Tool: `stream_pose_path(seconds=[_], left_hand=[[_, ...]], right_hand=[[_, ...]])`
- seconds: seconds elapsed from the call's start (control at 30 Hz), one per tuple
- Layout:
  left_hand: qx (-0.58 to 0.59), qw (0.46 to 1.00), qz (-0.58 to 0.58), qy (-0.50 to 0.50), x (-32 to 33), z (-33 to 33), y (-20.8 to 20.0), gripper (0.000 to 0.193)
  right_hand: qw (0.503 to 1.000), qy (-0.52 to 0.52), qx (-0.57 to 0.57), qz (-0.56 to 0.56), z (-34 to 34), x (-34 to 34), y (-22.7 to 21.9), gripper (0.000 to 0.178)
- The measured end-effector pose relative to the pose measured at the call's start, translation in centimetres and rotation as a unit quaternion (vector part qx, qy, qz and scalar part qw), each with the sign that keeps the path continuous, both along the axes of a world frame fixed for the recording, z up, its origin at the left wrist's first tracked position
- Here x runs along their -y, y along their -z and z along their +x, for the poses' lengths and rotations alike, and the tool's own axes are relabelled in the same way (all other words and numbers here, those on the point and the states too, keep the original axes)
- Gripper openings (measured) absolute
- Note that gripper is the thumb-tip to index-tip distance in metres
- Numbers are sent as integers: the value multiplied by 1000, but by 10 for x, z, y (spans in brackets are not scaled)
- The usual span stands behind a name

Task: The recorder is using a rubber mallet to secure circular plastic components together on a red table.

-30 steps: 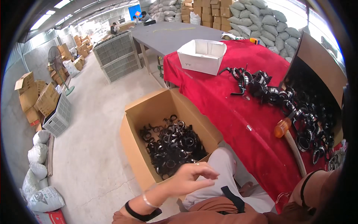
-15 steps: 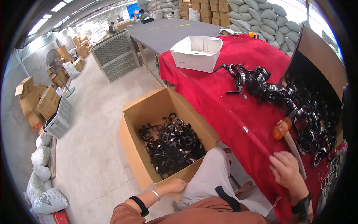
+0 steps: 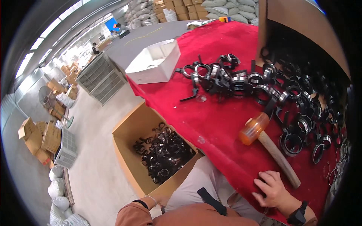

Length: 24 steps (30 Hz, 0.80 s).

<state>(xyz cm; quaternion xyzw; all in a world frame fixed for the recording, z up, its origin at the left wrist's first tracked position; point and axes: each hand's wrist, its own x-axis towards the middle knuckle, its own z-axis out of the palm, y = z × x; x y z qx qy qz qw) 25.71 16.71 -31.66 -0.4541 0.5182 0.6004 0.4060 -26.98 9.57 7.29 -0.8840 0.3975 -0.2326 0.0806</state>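
Observation:
My right hand (image 3: 270, 189) rests at the near edge of the red cloth (image 3: 218, 124), its fingers apart and nothing in them. Beside it lies a mallet (image 3: 279, 159) with a wooden handle and a translucent orange striking face. Beyond the mallet, a heap of black brackets with shiny metal rings (image 3: 239, 81) spreads over the cloth. Down at my left, my left hand (image 3: 161, 201) is low by the near side of an open cardboard box (image 3: 126, 165); its fingers are hidden. Many similar black ringed parts (image 3: 166, 154) lie inside that box.
A white carton tray (image 3: 154, 71) stands at the table's far left corner. At the right, a large cardboard box (image 3: 307, 20) lies open toward the heap. Loose thin rings (image 3: 333, 176) lie at the right edge. Grey crates (image 3: 102, 79) and sacks (image 3: 56, 187) stand on the floor.
My view has swung right and closer to the table. My right hand has come down beside the mallet's handle. My left hand now shows less, its fingers out of sight.

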Motion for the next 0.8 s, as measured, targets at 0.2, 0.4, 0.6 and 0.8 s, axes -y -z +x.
stream_pose_path(seconds=[0.2, 0.4, 0.6, 0.8], left_hand=[[41, 990, 28, -132, 24, -49, -117, 41], [36, 998, -35, -24, 17, -49, -109, 39], [33, 997, -63, 33, 9, -41, -116, 37], [30, 979, -78, 185, -8, -37, -133, 35]], right_hand=[[1000, 8, 8, 15, -10, -3, 1, 50], [999, 31, 15, 5, -8, -6, 6, 50], [998, 59, 17, -10, -2, -6, 5, 47], [997, 63, 32, -23, 1, -2, 2, 44]])
